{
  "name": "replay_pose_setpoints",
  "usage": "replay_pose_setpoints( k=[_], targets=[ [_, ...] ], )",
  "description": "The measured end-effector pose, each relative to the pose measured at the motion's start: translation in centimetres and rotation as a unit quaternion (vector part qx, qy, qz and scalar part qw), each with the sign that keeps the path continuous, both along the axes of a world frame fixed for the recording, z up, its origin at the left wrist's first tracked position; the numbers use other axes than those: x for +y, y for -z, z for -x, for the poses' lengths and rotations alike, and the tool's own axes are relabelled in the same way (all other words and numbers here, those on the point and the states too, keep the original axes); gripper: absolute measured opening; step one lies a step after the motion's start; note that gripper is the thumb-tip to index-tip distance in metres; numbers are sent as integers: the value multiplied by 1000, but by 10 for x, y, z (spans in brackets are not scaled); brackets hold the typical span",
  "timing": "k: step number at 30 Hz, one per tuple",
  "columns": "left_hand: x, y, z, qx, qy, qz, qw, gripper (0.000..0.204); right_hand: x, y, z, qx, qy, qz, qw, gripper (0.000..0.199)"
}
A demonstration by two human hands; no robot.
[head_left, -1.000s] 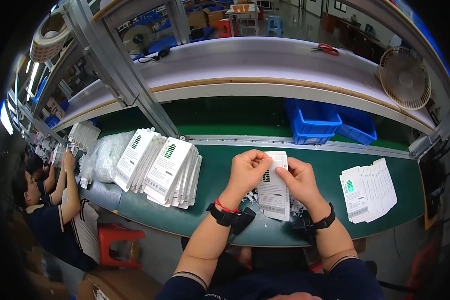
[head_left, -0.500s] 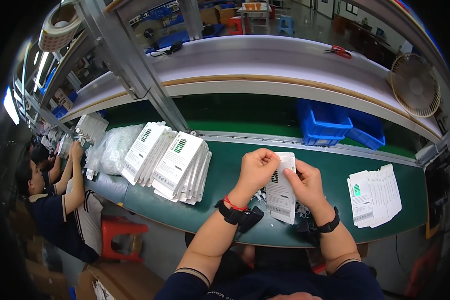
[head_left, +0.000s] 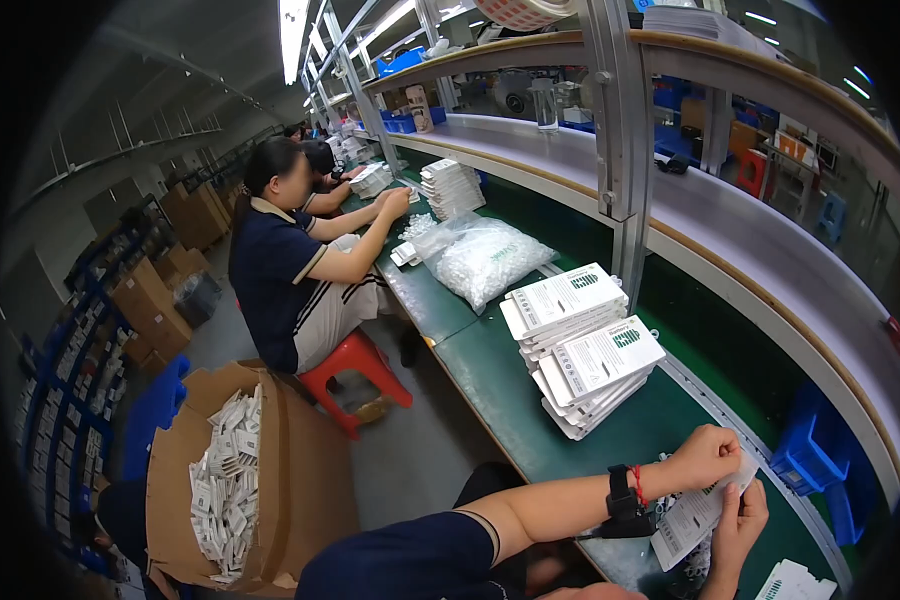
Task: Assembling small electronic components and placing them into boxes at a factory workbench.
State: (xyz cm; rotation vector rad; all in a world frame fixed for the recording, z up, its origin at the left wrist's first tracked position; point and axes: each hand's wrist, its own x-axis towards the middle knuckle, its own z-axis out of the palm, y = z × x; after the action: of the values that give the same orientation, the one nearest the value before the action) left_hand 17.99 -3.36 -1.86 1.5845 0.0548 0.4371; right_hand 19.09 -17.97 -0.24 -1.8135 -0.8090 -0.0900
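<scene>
From the head view, it's the left hand (head_left: pixel 708 456) pinching the far end of a white printed pack (head_left: pixel 686 527), the right hand (head_left: pixel 738 527) with a narrow grip on its side, all above the green worktop (head_left: pixel 475 375), stacked white packs (head_left: pixel 605 358) off to the left!

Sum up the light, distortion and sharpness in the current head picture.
In the head view, the ceiling light at upper left burns out to white, while the ceiling beside it stays dim; in the head view, the long shelf bows toward the right rim and the corners go black; also in the head view, fine print on the held white package is too soft to read.
</scene>
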Motion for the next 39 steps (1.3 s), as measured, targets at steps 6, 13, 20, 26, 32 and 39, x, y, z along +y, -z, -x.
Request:
replay_pose_setpoints(
  k=[6, 13, 20, 26, 32, 39],
  targets=[
    [5, -11, -4, -35, -7, -61, 998, 10, -3, -2, -8, 28, -23, -12, 999, 16],
    [11, -17, -1, -39, 112, -39, 992, 9, -10, -4, -18, 284, -82, -226, 928, 15],
    [3, -11, 1, -79, 141, -59, 985, 10, -10, -4, -19, 261, -47, -212, 941, 27],
    [0, -10, -2, -206, 88, -125, 967, 20, -10, -7, -19, 233, -58, -257, 936, 23],
    [7, -6, -4, 44, 279, 130, 950, 37, -18, 7, -34, 240, -74, -273, 929, 19],
    [12, -1, -12, -15, 214, 113, 970, 33, -14, 6, -33, 310, -71, -239, 918, 14]
  ],
)
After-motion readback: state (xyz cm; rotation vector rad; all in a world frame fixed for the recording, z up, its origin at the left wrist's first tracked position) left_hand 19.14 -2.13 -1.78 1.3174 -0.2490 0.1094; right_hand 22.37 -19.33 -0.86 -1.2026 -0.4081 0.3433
